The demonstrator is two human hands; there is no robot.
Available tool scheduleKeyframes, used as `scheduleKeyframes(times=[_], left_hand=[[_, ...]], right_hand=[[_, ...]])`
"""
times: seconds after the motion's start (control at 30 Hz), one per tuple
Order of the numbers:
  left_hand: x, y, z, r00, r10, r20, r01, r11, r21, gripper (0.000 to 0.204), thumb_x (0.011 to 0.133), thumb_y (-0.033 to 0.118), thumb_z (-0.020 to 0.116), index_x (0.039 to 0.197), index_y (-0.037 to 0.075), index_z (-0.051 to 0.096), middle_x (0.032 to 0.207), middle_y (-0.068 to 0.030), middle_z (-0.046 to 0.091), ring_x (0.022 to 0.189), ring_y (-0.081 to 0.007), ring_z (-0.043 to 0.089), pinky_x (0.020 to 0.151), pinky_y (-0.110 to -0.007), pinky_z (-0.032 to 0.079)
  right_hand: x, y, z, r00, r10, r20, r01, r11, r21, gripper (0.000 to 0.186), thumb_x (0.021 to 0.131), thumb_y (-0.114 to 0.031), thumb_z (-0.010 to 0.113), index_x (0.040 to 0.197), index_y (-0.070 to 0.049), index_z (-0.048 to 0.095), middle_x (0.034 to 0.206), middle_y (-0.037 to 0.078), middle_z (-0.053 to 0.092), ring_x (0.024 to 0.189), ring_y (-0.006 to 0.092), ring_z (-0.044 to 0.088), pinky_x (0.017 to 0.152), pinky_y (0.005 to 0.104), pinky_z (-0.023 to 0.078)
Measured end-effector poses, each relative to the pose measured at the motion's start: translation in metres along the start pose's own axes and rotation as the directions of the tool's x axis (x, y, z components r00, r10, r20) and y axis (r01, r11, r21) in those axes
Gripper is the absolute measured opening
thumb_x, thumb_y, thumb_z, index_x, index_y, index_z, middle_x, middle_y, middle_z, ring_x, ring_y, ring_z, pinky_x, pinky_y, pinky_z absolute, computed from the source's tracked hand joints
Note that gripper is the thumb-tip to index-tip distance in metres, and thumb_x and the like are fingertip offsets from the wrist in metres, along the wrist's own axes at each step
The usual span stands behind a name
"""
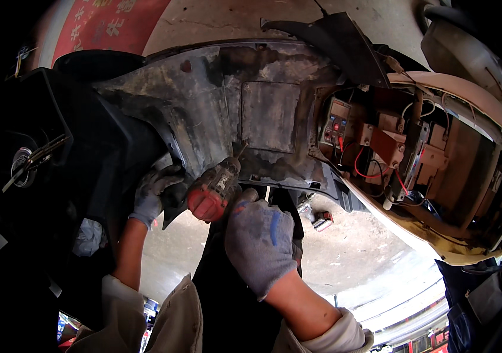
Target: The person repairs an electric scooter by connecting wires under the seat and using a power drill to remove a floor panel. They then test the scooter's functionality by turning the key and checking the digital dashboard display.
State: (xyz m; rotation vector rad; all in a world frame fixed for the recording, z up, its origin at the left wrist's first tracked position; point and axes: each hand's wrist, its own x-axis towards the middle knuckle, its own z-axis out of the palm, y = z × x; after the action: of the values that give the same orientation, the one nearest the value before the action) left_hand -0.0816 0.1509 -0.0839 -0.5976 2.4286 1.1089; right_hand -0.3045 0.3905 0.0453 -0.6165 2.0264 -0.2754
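My right hand, in a grey work glove, is closed around the handle of a red and black cordless drill. Its long thin bit points up and to the right, the tip close to the edge of a rectangular cover in the dirty dark footboard of a scooter. Also gloved, my left hand lies against the footboard's near left edge beside a black plastic panel. The left fingers are stretched out and apart; their undersides are hidden.
An open pale body shell at the right holds wires, brackets and a multimeter. A dark trim piece stands at the far side. Below the footboard, a red and black tool lies on the concrete floor.
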Motion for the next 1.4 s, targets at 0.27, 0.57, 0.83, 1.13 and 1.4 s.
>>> scheduleKeyframes(times=[0.27,0.57,0.83,1.13,1.4], left_hand=[[0.0,-0.005,0.003,0.997,-0.072,0.012,0.073,0.993,-0.096,0.044,0.068,0.003,0.069,0.109,0.019,0.069,0.127,-0.002,0.062,0.118,-0.0212,0.057,0.102,-0.037,0.04],[0.019,0.052,-0.007,0.99,-0.138,-0.027,0.14,0.943,0.302,0.035,0.081,0.018,0.066,0.116,0.014,0.063,0.123,-0.0078,0.062,0.113,-0.0288,0.057,0.099,-0.039,0.042],[0.064,0.068,0.066,0.772,-0.577,-0.268,0.378,0.755,-0.537,0.04,0.083,0.027,0.066,0.11,0.001,0.052,0.115,-0.0253,0.054,0.107,-0.0418,0.052,0.095,-0.046,0.042],[0.086,0.054,0.067,0.731,-0.675,-0.099,0.407,0.548,-0.731,0.042,0.083,0.023,0.065,0.116,0.001,0.051,0.118,-0.0259,0.054,0.11,-0.0419,0.052,0.096,-0.045,0.042],[0.103,0.043,0.06,0.725,-0.688,-0.034,0.443,0.503,-0.742,0.045,0.083,0.02,0.064,0.121,0.001,0.049,0.121,-0.0264,0.054,0.113,-0.0419,0.052,0.097,-0.045,0.042]], right_hand=[[-0.003,0.006,0.003,1.0,-0.016,-0.026,0.016,1.0,-0.005,0.024,0.082,-0.016,0.056,0.097,0.002,0.055,0.079,0.013,0.064,0.074,0.0278,0.066,0.062,0.0398,0.048],[-0.048,0.027,-0.01,0.987,-0.102,-0.128,0.121,0.981,0.149,0.04,0.081,-0.017,0.058,0.113,0.007,0.052,0.081,0.015,0.065,0.075,0.0292,0.066,0.068,0.0397,0.048],[0.012,0.034,0.002,0.915,-0.093,-0.393,0.138,0.987,0.088,0.036,0.08,-0.012,0.057,0.111,0.004,0.051,0.079,0.016,0.062,0.074,0.0315,0.063,0.067,0.0423,0.046],[0.057,0.029,-0.014,0.883,-0.15,-0.444,0.205,0.976,0.076,0.015,0.081,-0.011,0.061,0.089,-0.001,0.054,0.07,0.018,0.062,0.064,0.0367,0.064,0.058,0.0456,0.048],[0.054,0.027,-0.02,0.887,-0.134,-0.441,0.187,0.979,0.079,0.015,0.076,-0.006,0.059,0.089,0.0,0.054,0.071,0.019,0.062,0.066,0.0367,0.064,0.06,0.0453,0.049]])
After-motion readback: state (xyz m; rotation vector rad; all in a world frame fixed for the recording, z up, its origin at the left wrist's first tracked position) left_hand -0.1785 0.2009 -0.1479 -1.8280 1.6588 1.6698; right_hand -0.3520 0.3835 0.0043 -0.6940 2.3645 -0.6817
